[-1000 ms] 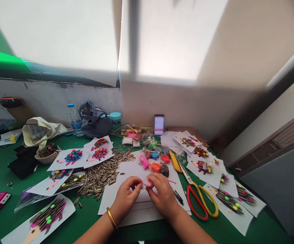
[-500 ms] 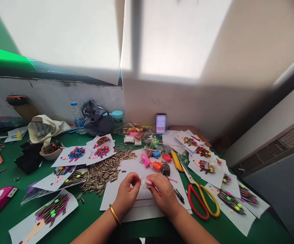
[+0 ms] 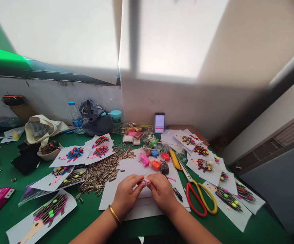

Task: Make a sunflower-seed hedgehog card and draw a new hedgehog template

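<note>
Between my fingertips is a small clear plastic wrapper with pale pink modelling clay in it. My left hand pinches one side of it, and my right hand pinches the other. Both hands are over a stack of white paper. Just beyond them lie wrapped lumps of clay: a pink one, an orange one, a black one and a red one. A black pen rests on the paper beside my right hand.
Scissors with red and yellow handles and a yellow cutter lie at right. Sunflower seeds are heaped at left. Hedgehog pictures lie on both sides. A phone leans on the wall, near a bag and a bottle.
My left hand has moved right to the wrapper and now grips it too. Before, the right hand alone clearly held it. The camera view has shifted slightly.
</note>
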